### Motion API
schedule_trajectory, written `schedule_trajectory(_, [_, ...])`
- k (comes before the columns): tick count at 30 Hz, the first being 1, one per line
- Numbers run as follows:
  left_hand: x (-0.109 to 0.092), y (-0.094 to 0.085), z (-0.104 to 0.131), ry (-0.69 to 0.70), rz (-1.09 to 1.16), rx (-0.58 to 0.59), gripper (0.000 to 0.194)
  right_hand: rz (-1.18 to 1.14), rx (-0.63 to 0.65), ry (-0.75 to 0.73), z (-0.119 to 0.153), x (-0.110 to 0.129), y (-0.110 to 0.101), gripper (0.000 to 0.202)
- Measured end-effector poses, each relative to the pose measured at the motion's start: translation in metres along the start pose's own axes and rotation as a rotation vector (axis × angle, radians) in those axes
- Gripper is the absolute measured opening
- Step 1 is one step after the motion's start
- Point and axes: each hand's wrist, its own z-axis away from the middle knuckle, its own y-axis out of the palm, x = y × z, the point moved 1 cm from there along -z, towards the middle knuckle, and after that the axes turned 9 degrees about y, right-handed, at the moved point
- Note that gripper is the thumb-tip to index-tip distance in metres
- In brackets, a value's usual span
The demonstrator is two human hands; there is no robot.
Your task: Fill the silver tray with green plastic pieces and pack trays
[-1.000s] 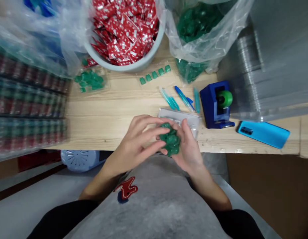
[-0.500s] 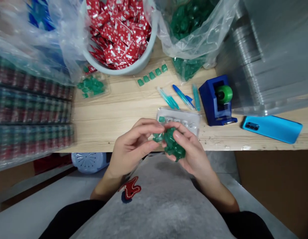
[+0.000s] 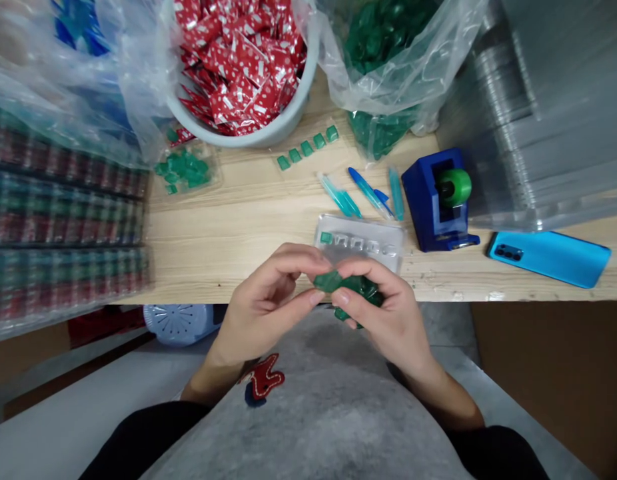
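My left hand (image 3: 273, 300) pinches a green translucent plastic piece (image 3: 327, 281) between thumb and fingertips. Close beside it, my right hand (image 3: 388, 307) is closed around a bunch of similar green pieces (image 3: 364, 288), its thumb and forefinger meeting the pinched piece's right side. Both hands are at the table's front edge, in front of my grey top. Just behind them lies a clear blister tray (image 3: 358, 230) with a row of moulded cells; a green square (image 3: 326, 237) sits in the leftmost one. The fingers partly cover the tray's front.
Behind are a bucket of red packets (image 3: 238, 141), a bag of green pieces (image 3: 383, 100) and a strip of green squares (image 3: 307, 148). Pens (image 3: 371, 190), a blue tape dispenser (image 3: 423, 207) and a phone (image 3: 548, 259) lie right. Filled packs (image 3: 63, 220) are stacked left.
The green piece at my left fingertips has turned and shows more fully. My right hand has tilted the bunch of green pieces. The view has shifted slightly.
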Motion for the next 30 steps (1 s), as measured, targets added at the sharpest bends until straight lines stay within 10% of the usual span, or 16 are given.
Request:
schedule_trajectory(6, [0.000, -0.007, 0.000, -0.088, -0.086, 0.192, 0.031, 0.115, -0.030, -0.119, 0.001, -0.001, -0.003, 0.011])
schedule_trajectory(18, [0.038, 0.013, 0.015, -0.261, 0.064, 0.201, 0.017, -0.267, 0.005, 0.374, 0.013, -0.048, -0.029, 0.017])
schedule_trajectory(24, [0.060, 0.014, -0.001, -0.165, -0.506, 0.114, 0.010, -0.454, -0.098, 0.446, -0.003, -0.047, -0.027, 0.026])
schedule_trajectory(30, [0.085, 0.002, -0.034, -0.002, -0.849, 0.308, 0.012, -0.600, -0.080, 0.545, -0.022, -0.048, -0.023, 0.043])
